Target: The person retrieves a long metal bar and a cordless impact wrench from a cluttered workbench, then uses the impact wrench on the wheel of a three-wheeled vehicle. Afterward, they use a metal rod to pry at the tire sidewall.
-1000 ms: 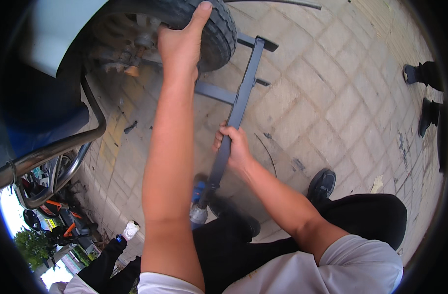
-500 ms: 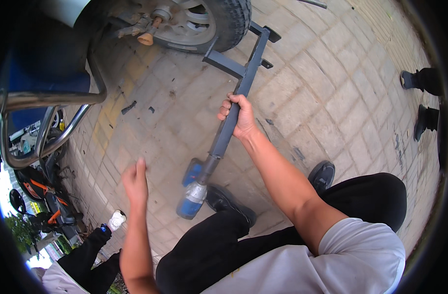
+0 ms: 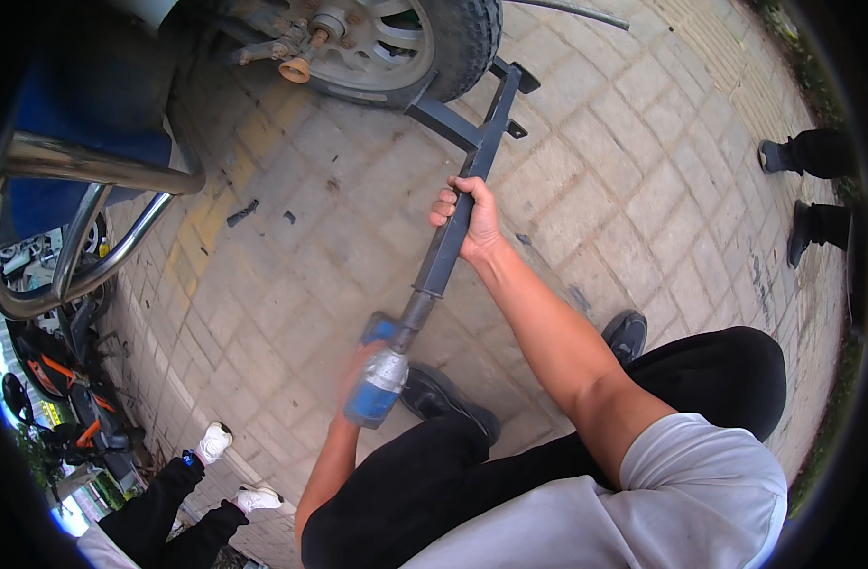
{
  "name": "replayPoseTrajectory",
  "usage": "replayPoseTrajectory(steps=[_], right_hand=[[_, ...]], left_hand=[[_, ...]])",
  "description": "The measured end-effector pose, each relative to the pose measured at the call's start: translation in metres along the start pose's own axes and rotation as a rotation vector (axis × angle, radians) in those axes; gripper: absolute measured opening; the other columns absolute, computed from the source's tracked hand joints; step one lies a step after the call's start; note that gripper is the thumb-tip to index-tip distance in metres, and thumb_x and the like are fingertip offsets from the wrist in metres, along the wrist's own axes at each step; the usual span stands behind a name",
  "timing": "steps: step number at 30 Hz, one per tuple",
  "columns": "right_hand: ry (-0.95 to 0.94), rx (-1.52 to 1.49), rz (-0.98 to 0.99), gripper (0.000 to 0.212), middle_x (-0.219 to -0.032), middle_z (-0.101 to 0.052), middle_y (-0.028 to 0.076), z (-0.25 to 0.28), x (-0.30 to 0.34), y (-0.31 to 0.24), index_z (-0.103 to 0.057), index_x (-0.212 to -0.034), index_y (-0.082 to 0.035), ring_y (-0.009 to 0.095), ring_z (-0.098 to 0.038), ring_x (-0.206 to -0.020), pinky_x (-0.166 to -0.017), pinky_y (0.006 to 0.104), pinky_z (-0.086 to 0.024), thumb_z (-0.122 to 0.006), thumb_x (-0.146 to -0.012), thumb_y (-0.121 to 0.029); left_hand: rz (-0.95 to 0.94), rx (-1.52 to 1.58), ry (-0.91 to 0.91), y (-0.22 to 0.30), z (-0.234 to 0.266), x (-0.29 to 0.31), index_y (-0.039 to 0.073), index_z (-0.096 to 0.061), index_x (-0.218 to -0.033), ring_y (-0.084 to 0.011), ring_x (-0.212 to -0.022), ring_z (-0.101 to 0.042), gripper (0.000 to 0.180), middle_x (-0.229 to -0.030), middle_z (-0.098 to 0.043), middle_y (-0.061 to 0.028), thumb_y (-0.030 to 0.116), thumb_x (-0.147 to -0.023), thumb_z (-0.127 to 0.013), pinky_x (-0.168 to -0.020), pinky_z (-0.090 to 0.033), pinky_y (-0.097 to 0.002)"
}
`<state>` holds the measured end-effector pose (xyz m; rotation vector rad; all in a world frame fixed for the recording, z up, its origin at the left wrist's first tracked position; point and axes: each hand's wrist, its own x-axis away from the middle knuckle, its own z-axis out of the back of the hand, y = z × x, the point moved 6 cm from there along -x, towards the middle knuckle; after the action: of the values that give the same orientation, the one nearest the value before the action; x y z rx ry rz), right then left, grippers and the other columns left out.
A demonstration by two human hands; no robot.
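Observation:
My right hand [image 3: 467,216] is closed around the square tube of a dark grey metal frame [image 3: 439,256]. The frame's side arms reach toward a wheel [image 3: 453,81] at the top. At its near end, a blue and silver cordless impact wrench [image 3: 380,379] joins the tube through a metal socket [image 3: 416,318]. My left hand [image 3: 356,365] is at the wrench's handle, between its body and the blue battery end. Motion blur and the tool hide its fingers, so its grip cannot be made out.
A bent chrome tube frame [image 3: 92,175] juts in at left beside a blue panel. Dark scraps [image 3: 242,213] lie on the paving [image 3: 311,247]. A metal bar [image 3: 576,11] lies at the top. Bystanders' feet show at right and lower left; motorbikes [image 3: 69,379] stand at left.
My left hand has moved right from open space beside the impact wrench to its handle. My right hand keeps its hold on the frame, and the view has shifted slightly.

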<state>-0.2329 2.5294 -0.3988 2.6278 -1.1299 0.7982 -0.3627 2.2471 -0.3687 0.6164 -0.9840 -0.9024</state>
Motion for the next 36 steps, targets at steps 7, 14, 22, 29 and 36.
replayPoseTrajectory(steps=[7,14,22,29,36], right_hand=[[-0.042,-0.015,-0.012,0.017,-0.067,-0.046,0.0,0.002,-0.005,0.0,-0.05,-0.087,-0.011,0.011,-0.042,-0.054,-0.051,0.0266,-0.039,-0.06,-0.076,-0.019],[-0.071,-0.044,-0.026,0.015,-0.067,-0.046,-0.001,-0.002,-0.005,0.001,-0.051,-0.086,-0.01,0.01,-0.042,-0.054,-0.052,0.0262,-0.04,-0.06,-0.077,-0.018],[-0.075,-0.049,-0.006,0.013,-0.066,-0.046,-0.001,-0.003,-0.006,0.005,-0.052,-0.084,-0.01,0.01,-0.043,-0.054,-0.052,0.0264,-0.04,-0.06,-0.078,-0.018],[-0.058,-0.029,-0.002,0.013,-0.066,-0.046,-0.001,-0.005,-0.006,0.002,-0.051,-0.085,-0.01,0.01,-0.043,-0.054,-0.052,0.0266,-0.04,-0.06,-0.078,-0.018],[-0.048,-0.056,-0.03,0.014,-0.066,-0.047,-0.001,-0.006,-0.009,0.002,-0.052,-0.086,-0.01,0.01,-0.044,-0.055,-0.052,0.0265,-0.041,-0.059,-0.077,-0.018]], left_hand=[[0.466,0.871,0.001,-0.012,-0.016,0.008,0.004,-0.061,-0.108,-0.0138,-0.071,-0.062,0.023,-0.088,-0.065,-0.0055,0.02,-0.091,-0.056,-0.065,-0.051,-0.0292],[0.256,0.627,-0.135,-0.008,-0.012,0.005,0.002,-0.066,-0.093,-0.0143,-0.073,-0.061,0.019,-0.081,-0.065,-0.0022,0.019,-0.085,-0.063,-0.065,-0.048,-0.0276],[-0.085,0.02,-0.107,0.014,-0.002,0.008,0.001,-0.063,-0.109,-0.0143,-0.082,-0.062,0.028,-0.097,-0.066,-0.0056,0.019,-0.088,-0.06,-0.074,-0.05,-0.0268],[0.341,0.892,-0.171,-0.02,-0.012,0.013,-0.001,-0.06,-0.114,-0.0124,-0.081,-0.062,0.033,-0.098,-0.065,-0.0065,0.023,-0.093,-0.052,-0.071,-0.052,-0.0257],[0.202,0.457,-0.242,-0.014,-0.014,0.007,0.003,-0.055,-0.121,-0.0136,-0.089,-0.06,0.041,-0.103,-0.063,-0.0053,0.001,-0.082,-0.065,-0.079,-0.051,-0.0271]])
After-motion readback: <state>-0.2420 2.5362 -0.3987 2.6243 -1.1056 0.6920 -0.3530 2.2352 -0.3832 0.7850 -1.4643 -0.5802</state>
